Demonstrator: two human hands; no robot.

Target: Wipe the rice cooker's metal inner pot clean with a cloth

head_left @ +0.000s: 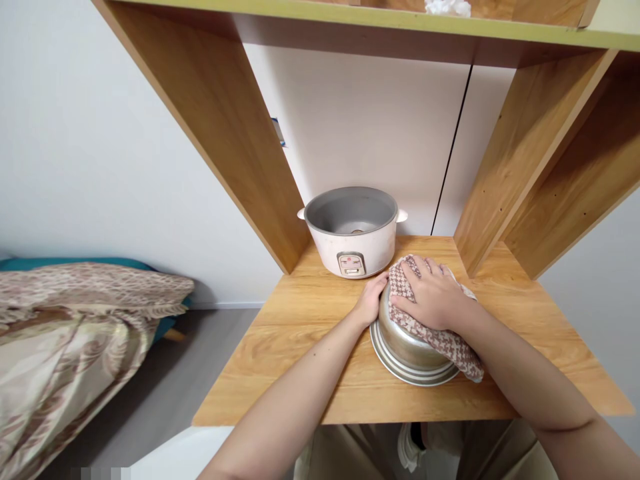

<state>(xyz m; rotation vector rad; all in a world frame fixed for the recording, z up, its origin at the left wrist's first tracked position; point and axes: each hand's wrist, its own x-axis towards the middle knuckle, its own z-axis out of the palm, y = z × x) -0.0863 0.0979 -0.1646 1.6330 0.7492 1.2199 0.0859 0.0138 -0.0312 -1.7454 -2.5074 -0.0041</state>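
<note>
A metal inner pot (pixel 407 350) lies upside down on the wooden table (pixel 300 360), rim down. My right hand (pixel 430 297) presses a brown-and-white checked cloth (pixel 450 343) flat onto the pot's upturned bottom, fingers spread over the cloth. My left hand (pixel 371 299) cups the pot's left side, fingers curled against the metal. Just behind stands a white rice cooker (pixel 353 233), lid off, its grey inside bare.
Wooden shelf uprights (pixel 225 127) rise on both sides of the cooker, with a shelf board (pixel 400 23) overhead. A bed with a patterned cover (pixel 75 320) is at the left. Grey floor lies between bed and table. White walls stand behind.
</note>
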